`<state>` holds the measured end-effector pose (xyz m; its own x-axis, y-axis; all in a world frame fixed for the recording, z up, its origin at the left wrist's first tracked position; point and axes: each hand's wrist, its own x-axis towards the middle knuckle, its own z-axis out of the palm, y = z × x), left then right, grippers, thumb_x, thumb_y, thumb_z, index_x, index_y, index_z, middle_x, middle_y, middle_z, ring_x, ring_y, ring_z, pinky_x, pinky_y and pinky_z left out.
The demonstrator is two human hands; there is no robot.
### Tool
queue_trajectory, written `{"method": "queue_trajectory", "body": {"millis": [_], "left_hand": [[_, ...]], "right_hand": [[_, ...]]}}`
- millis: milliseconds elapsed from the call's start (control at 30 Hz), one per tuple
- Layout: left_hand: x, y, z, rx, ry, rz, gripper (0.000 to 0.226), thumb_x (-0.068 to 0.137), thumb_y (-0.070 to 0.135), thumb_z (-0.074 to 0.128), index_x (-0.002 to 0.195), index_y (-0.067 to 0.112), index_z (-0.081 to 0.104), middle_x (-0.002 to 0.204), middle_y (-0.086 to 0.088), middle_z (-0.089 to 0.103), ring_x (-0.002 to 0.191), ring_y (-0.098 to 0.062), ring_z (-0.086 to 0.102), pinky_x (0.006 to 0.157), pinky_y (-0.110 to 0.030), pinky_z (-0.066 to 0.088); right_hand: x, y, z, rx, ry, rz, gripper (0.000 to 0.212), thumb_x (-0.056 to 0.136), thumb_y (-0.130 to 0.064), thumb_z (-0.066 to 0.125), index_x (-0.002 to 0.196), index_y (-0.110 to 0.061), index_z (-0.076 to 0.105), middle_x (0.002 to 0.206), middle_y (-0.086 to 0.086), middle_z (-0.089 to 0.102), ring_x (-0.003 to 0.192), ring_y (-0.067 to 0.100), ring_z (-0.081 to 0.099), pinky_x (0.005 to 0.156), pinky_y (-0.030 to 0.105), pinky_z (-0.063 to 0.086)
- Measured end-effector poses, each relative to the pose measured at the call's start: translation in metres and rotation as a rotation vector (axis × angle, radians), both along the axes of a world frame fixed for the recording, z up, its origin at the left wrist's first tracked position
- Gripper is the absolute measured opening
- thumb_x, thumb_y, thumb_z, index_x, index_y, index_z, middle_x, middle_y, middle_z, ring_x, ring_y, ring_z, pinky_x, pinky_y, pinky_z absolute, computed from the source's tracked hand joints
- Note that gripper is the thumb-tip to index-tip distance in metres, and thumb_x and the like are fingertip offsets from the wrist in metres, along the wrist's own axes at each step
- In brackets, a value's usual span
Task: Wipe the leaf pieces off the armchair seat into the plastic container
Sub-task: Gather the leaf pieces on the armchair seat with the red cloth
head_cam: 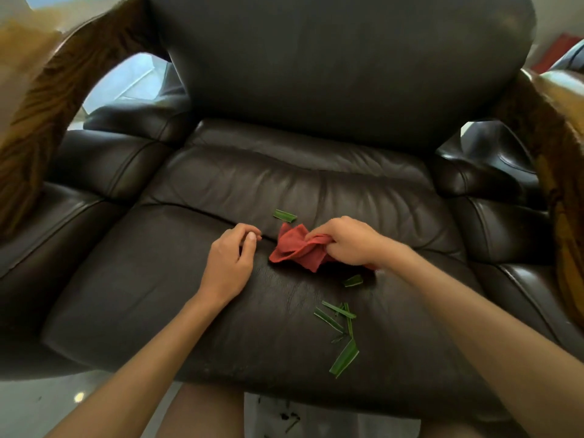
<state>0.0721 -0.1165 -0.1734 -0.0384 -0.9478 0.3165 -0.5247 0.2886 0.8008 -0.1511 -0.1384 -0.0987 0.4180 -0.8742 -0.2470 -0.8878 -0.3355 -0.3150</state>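
A dark brown leather armchair seat [151,279] fills the view. My right hand [347,241] is shut on a crumpled red cloth [294,248] resting on the seat's middle. My left hand [234,257] hovers just left of the cloth, fingers loosely curled, holding nothing. One green leaf piece [284,215] lies beyond the cloth, another leaf piece [353,281] lies just in front of my right hand, and several leaf strips [339,320] lie near the front edge with a wide leaf piece [345,360]. A clear plastic container [316,418] sits on the floor below the seat's front edge, with dark bits inside.
Padded leather armrests [94,172] flank the seat on both sides, topped by curved wooden arms [41,99]. The tall backrest [331,64] rises behind. Pale tiled floor [38,403] shows at the lower left. My leg [205,412] is beside the container.
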Motion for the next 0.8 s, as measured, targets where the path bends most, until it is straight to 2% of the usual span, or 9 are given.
{"method": "queue_trajectory", "body": {"millis": [67,200,233,300,367,533,600,700,800], "left_hand": [[-0.001,-0.001,-0.001,-0.006,-0.014,0.004,0.018,0.094,0.012,0.045,0.091,0.017,0.062,0.085,0.005,0.065,0.083,-0.011,0.06,0.077,-0.023,0.043],[-0.002,0.0,-0.003,-0.021,-0.023,0.01,0.018,0.093,0.013,0.045,0.091,0.017,0.062,0.084,0.004,0.066,0.082,-0.009,0.059,0.076,-0.021,0.042],[-0.002,0.0,-0.003,-0.025,-0.027,0.011,0.018,0.093,0.013,0.045,0.091,0.017,0.062,0.084,0.004,0.066,0.082,-0.01,0.059,0.076,-0.023,0.043],[-0.003,0.0,-0.002,-0.028,-0.036,0.013,0.018,0.093,0.013,0.045,0.091,0.016,0.062,0.084,0.002,0.066,0.081,-0.011,0.059,0.075,-0.025,0.044],[-0.003,-0.001,-0.002,-0.024,-0.04,0.018,0.018,0.094,0.013,0.045,0.09,0.016,0.062,0.083,0.002,0.065,0.08,-0.01,0.058,0.075,-0.025,0.045],[-0.004,-0.001,-0.004,-0.049,-0.033,0.027,0.025,0.091,0.022,0.039,0.088,0.012,0.062,0.081,-0.001,0.064,0.079,-0.013,0.058,0.074,-0.029,0.047],[-0.004,-0.001,-0.004,-0.063,-0.012,0.035,0.028,0.091,0.023,0.038,0.087,0.011,0.062,0.082,-0.001,0.065,0.079,-0.015,0.059,0.075,-0.031,0.047],[-0.004,-0.002,-0.005,-0.081,0.003,0.031,0.033,0.091,0.027,0.035,0.087,0.011,0.062,0.081,0.0,0.065,0.079,-0.014,0.06,0.075,-0.032,0.048],[-0.004,-0.004,-0.006,-0.1,0.01,0.033,0.034,0.091,0.029,0.033,0.083,0.012,0.061,0.079,0.003,0.065,0.077,-0.014,0.06,0.074,-0.03,0.046]], "right_hand": [[-0.011,0.0,0.012,0.044,-0.085,-0.006,0.047,0.072,0.0,0.048,0.103,-0.027,0.069,0.103,-0.004,0.072,0.102,0.015,0.062,0.09,0.037,0.05],[-0.028,-0.006,0.033,-0.166,-0.294,-0.144,0.052,0.071,0.008,0.047,0.105,-0.023,0.07,0.103,-0.004,0.071,0.099,0.004,0.061,0.087,0.011,0.042],[-0.029,-0.013,0.035,-0.227,-0.327,-0.177,0.051,0.072,0.007,0.048,0.108,-0.022,0.068,0.107,-0.003,0.071,0.103,0.005,0.06,0.09,0.014,0.042],[-0.026,-0.031,0.038,-0.344,-0.358,-0.235,0.05,0.075,0.003,0.049,0.114,-0.024,0.065,0.114,-0.002,0.069,0.109,0.012,0.06,0.097,0.029,0.045],[-0.017,-0.049,0.036,-0.431,-0.36,-0.267,0.051,0.077,-0.001,0.05,0.119,-0.026,0.061,0.12,-0.001,0.067,0.114,0.017,0.058,0.098,0.035,0.046],[0.028,-0.073,0.003,-0.328,-0.199,-0.08,0.063,0.077,0.002,0.044,0.133,-0.026,0.05,0.136,0.005,0.056,0.124,0.027,0.05,0.103,0.04,0.041],[0.041,-0.067,-0.015,-0.298,-0.064,0.041,0.062,0.077,0.002,0.042,0.131,-0.027,0.051,0.135,0.004,0.056,0.117,0.031,0.051,0.098,0.041,0.042],[0.035,-0.045,-0.028,-0.325,0.003,0.152,0.055,0.076,0.001,0.045,0.123,-0.025,0.059,0.125,0.002,0.062,0.099,0.03,0.052,0.083,0.039,0.045],[0.017,-0.022,-0.027,-0.278,0.015,0.142,0.054,0.074,-0.001,0.045,0.119,-0.026,0.061,0.12,0.0,0.065,0.099,0.028,0.053,0.081,0.036,0.044]]}}
